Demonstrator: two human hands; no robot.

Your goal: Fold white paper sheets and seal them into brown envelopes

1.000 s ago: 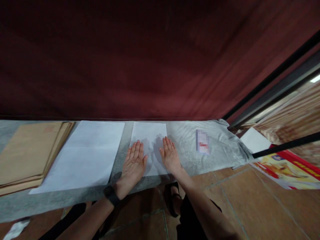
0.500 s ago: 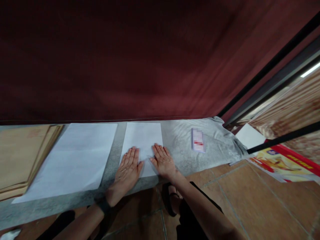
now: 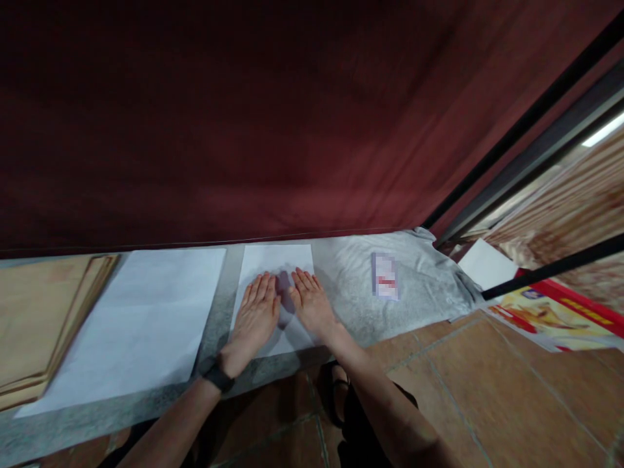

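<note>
A small white sheet of paper (image 3: 277, 257) lies on the grey cloth in the middle of the head view. Over its left half is my left hand (image 3: 258, 309), palm down with fingers stretched out. My right hand (image 3: 312, 302) is over its right side, also flat and open, the thumbs pointing toward each other. Dark shadows show on the paper between the hands; whether the palms touch it or hover just above, I cannot tell. Neither hand grips anything. To the left lies a larger white sheet (image 3: 160, 312), with faint crease lines.
A stack of brown paper envelopes (image 3: 39, 312) lies at the far left on the grey cloth (image 3: 351, 318). Right of my hands is a small blurred packet (image 3: 386, 276). A dark red curtain (image 3: 292, 130) hangs behind; black bars (image 3: 531, 97) and a colourful box (image 3: 560, 309) are at right.
Both hands have shifted slightly up the sheet and closer together, and darker shadows now show beneath them. The sheets and packet keep their places on the cloth; the view has tilted a little.
</note>
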